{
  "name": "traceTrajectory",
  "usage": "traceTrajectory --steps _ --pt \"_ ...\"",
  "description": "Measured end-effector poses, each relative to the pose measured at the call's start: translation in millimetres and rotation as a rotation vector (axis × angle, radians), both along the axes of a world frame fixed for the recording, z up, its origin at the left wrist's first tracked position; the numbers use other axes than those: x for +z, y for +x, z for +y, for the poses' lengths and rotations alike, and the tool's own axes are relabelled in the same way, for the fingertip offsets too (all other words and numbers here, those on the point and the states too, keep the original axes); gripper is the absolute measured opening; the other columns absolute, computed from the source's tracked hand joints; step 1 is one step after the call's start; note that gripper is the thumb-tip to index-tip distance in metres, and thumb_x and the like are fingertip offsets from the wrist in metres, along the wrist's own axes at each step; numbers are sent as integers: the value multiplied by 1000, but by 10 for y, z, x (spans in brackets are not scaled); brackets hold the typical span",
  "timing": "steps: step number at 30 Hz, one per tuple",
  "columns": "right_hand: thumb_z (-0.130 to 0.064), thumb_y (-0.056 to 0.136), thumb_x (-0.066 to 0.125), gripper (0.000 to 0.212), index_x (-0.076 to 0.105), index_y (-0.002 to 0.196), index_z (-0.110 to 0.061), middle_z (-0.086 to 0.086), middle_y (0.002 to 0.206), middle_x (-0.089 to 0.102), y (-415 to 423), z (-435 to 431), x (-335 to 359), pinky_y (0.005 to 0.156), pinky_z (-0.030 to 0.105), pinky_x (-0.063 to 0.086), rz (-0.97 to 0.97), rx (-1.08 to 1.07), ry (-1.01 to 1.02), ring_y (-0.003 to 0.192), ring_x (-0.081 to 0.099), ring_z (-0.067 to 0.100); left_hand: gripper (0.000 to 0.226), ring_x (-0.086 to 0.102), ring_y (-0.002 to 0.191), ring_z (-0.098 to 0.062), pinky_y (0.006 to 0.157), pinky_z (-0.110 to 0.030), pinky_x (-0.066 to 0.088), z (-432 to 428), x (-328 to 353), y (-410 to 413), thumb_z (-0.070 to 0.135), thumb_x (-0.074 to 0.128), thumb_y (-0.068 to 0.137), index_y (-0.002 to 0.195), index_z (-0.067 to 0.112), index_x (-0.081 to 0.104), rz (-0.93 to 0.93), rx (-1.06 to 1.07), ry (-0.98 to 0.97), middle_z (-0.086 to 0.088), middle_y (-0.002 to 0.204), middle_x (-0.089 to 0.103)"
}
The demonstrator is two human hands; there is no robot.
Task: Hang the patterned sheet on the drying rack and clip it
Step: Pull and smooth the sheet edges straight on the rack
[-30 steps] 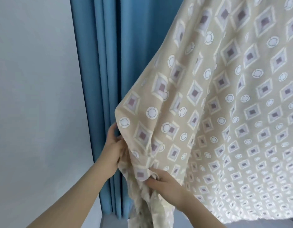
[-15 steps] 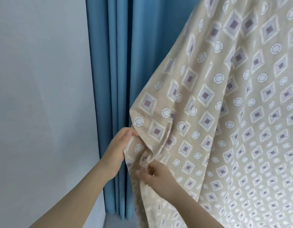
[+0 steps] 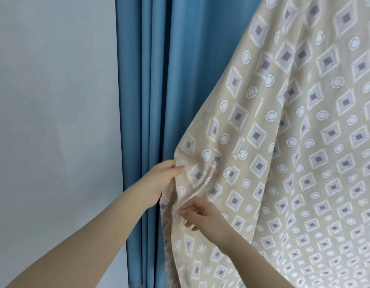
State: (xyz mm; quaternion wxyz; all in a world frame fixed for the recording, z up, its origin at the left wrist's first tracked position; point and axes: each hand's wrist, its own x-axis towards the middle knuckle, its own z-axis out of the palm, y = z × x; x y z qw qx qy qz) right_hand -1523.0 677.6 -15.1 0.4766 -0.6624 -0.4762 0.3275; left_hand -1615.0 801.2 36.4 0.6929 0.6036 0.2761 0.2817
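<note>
The patterned sheet (image 3: 283, 142), beige with purple diamonds and white circles, hangs down from above the frame and fills the right half of the view. My left hand (image 3: 159, 181) pinches its left edge at a bunched corner, thumb on the front. Just below, my right hand (image 3: 200, 215) pinches a fold of the same edge with curled fingers. The drying rack and any clips are out of view.
A blue curtain (image 3: 146, 100) hangs in pleats directly behind the sheet's left edge. A plain white wall (image 3: 55, 121) takes up the left side of the view.
Both hands have shifted right and slightly up along the sheet's edge. The bunched cloth below my right hand has spread out, and the edge now hangs flatter.
</note>
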Motion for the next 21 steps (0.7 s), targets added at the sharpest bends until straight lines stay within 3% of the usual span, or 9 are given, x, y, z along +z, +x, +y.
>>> traceTrajectory --steps 2,4,8,10,14,18,21 --pt "-18 90 58 10 63 92 -26 -6 87 62 58 -34 -5 67 18 46 16 -23 8 68 59 5 14 64 75 -17 72 -30 50 69 38 -20 16 49 94 90 12 61 -202 25 -82 -5 86 67" --pt "-15 90 57 14 63 96 -26 -2 88 62 115 -63 -1 67 19 46 30 -47 11 67 59 5 19 64 80 -20 79 -35 49 133 -1 -66 19 46 93 97 10 63 -376 88 -254 -8 91 67" --pt "-13 89 58 11 64 93 -22 -1 86 63 183 -83 0 66 21 46 43 -73 -7 65 60 6 31 68 77 -25 72 -38 51 50 -193 -102 31 47 93 97 10 70 -227 -50 -398 -11 90 72" --pt "-14 89 58 9 63 93 -20 -1 86 63 204 -84 4 65 21 45 55 -78 0 65 59 8 29 68 82 -26 80 -42 51 28 -151 -87 30 49 92 97 13 72 -267 -105 -387 -11 96 72" --pt "-13 90 57 11 64 96 -19 0 84 64 214 -75 47 63 19 45 52 -91 20 65 59 8 37 68 75 -21 80 -41 51 178 49 -79 20 48 94 68 21 75 -494 -35 -241 -5 81 73" --pt "-11 90 56 12 63 98 -16 1 84 64 219 -38 109 62 19 45 50 -103 32 64 58 8 14 70 73 -20 69 -38 58 216 167 -66 22 54 89 88 20 68 -324 -123 -228 -5 87 73" --pt "-10 90 56 12 63 96 -17 -1 80 64 222 -9 169 63 20 44 59 -111 45 64 57 8 32 69 72 -20 65 -36 58 337 427 -68 20 51 92 68 21 72 -524 -42 -223 -3 76 72"
